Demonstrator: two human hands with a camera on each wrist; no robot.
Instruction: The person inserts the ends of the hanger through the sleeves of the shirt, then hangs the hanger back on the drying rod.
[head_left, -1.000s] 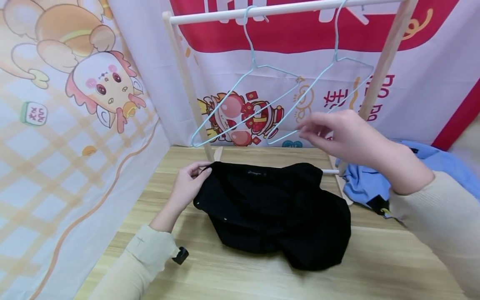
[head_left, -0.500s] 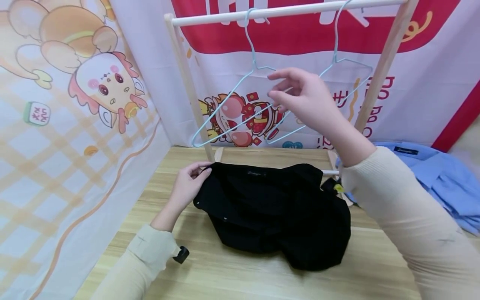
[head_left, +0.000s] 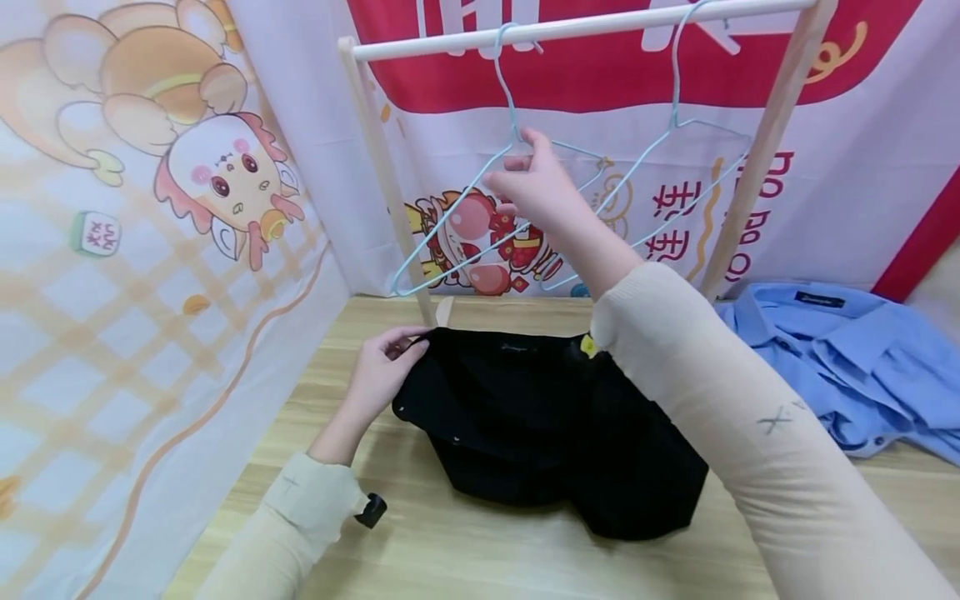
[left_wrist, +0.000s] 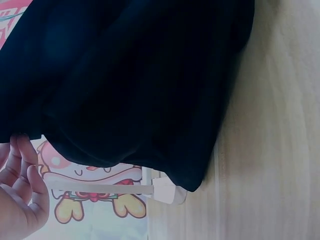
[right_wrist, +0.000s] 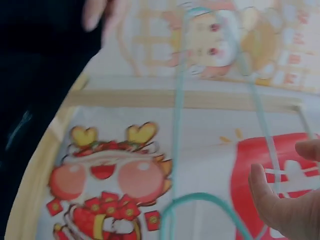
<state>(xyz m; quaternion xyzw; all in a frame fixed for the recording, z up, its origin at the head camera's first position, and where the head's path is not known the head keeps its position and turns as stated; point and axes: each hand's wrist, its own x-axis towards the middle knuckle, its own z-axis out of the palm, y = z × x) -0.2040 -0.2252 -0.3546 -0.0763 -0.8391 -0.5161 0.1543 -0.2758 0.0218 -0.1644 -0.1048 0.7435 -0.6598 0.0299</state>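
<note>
Pale wood-grain tabletop (head_left: 525, 571) lies below both hands, and one black cloth garment with a small label rests on it. This garment (head_left: 510, 425) spreads to the right of the left hand (head_left: 380, 364), which pinches its upper corner between thumb and fingers. One light-blue collared cotton shirt (head_left: 862, 367) lies to the right of the right hand and lower. The right hand (head_left: 536, 179) is raised, with its thumb and fingers apart; whether they touch the wire I cannot tell. Two pale turquoise wire hangers are counted: one hanger (head_left: 513, 115) is just beside this hand, the other (head_left: 674, 117) to its right. Both hang from one wooden rack (head_left: 592, 27) above it. Behind everything is one printed red-and-white cloth backdrop (head_left: 585, 83).
</note>
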